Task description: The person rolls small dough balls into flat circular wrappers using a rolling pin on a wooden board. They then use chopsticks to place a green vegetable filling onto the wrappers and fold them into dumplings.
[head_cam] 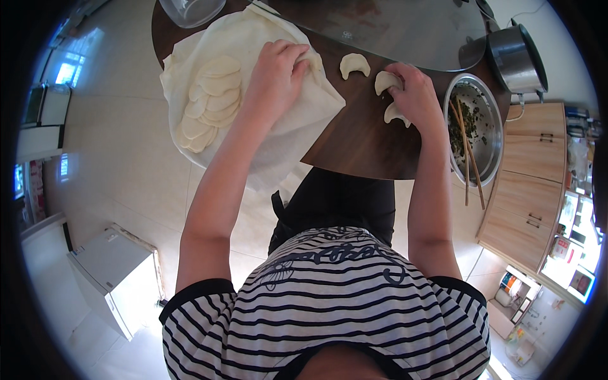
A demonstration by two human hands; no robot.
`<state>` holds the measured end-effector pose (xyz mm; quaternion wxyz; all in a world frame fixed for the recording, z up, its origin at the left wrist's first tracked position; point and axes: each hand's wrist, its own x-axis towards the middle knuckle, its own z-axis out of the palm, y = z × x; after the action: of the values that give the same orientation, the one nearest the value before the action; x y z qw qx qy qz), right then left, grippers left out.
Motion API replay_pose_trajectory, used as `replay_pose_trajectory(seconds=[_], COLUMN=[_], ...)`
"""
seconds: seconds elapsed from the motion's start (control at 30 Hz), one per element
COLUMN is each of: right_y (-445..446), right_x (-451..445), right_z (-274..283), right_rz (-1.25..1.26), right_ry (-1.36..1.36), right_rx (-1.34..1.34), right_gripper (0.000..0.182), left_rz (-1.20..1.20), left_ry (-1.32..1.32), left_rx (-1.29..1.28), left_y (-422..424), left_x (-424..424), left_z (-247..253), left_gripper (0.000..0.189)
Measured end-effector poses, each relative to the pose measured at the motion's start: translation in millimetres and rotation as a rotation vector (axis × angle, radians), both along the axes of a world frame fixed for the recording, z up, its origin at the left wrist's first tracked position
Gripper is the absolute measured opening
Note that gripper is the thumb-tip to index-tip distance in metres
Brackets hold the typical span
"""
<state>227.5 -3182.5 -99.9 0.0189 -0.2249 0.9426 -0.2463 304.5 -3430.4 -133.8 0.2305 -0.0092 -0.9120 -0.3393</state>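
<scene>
My left hand (281, 71) has its fingers curled on the gathered edge of a white cloth (285, 142) that hangs over the table's near edge. Beside that hand, several round dough wrappers (213, 104) lie overlapping on the cloth. In my right hand (413, 90) is a folded dumpling (387, 82), pinched between thumb and fingers above the dark wooden table (365, 142). A second dumpling (395, 115) lies just below it, partly behind the hand. Another dumpling (354, 65) rests on the wood between my hands.
A metal bowl (494, 142) of chopped green filling (468, 118), with chopsticks (465, 137) across it, stands at the right edge. Behind it is a steel pot (517, 59). A glass panel (399, 28) covers the table's far part; a clear plastic container (192, 9) stands far left.
</scene>
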Motion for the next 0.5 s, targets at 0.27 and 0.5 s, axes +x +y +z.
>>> replay_pose_trajectory(seconds=[0.27,0.5], right_y=[-66,-97], right_x=[28,33], right_z=[20,-14], right_rz=[0.192,0.224], right_ry=[0.002,0.126], right_rx=[-0.445,-0.399], right_gripper=[0.029,0.027], left_rz=[0.044,0.094], left_ry=[-0.018,0.067], left_rx=[0.09,0.08], left_y=[0,-4], left_x=[5,43], left_z=[2,15], left_gripper=[0.022,0.022])
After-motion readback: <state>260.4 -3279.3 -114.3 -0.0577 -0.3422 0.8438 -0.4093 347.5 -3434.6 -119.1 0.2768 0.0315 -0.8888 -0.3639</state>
